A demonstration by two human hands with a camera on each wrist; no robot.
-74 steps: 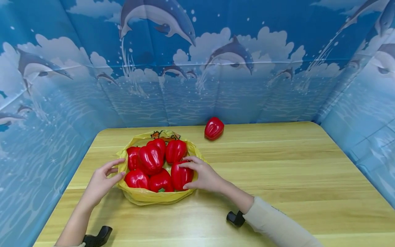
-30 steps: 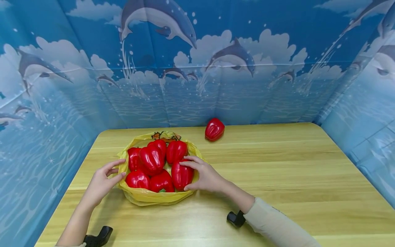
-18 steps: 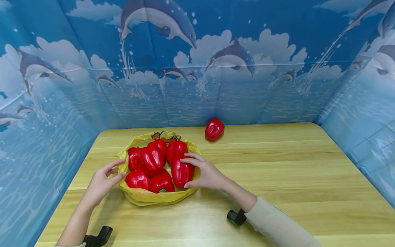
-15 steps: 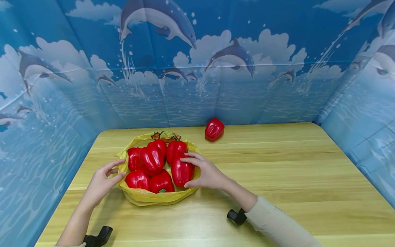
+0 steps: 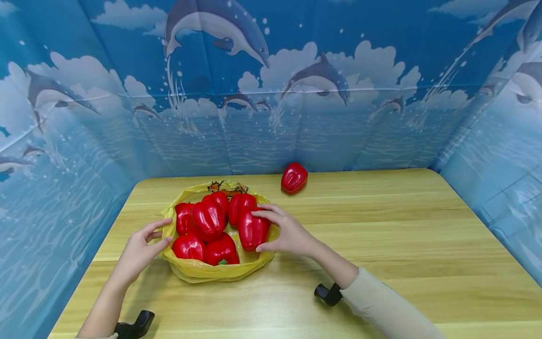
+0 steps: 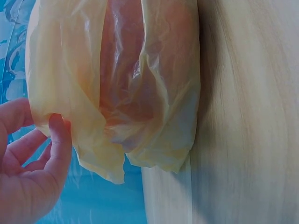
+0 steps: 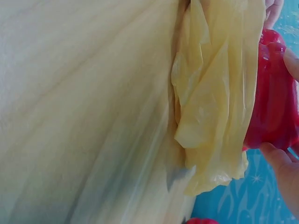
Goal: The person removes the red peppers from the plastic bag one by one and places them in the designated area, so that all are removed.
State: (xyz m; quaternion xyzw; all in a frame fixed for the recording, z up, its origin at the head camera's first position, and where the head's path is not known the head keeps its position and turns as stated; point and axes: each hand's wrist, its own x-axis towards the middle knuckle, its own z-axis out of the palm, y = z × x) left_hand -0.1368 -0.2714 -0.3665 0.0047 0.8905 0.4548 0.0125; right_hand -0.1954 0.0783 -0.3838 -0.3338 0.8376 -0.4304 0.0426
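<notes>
A yellow plastic bag (image 5: 211,274) stands with its mouth spread wide on the left of the table, holding several glossy red bell peppers (image 5: 207,220). My left hand (image 5: 139,249) pinches the bag's left rim between thumb and fingers; the left wrist view shows the thin plastic (image 6: 70,70) caught there. At the bag's right side, my right hand (image 5: 292,235) grips one bell pepper (image 5: 253,230) between thumb and fingers, lifted slightly over the right rim. In the right wrist view this pepper (image 7: 273,98) shows above the bag's edge.
Another red bell pepper (image 5: 294,179) lies at the table's back edge, right of the bag. The light wooden table (image 5: 381,235) extends to the right. Blue dolphin-print curtains (image 5: 313,127) enclose the back and sides.
My right hand has moved the gripped bell pepper up and a little to the right, away from the bag's front rim. My left hand has kept its place on the rim.
</notes>
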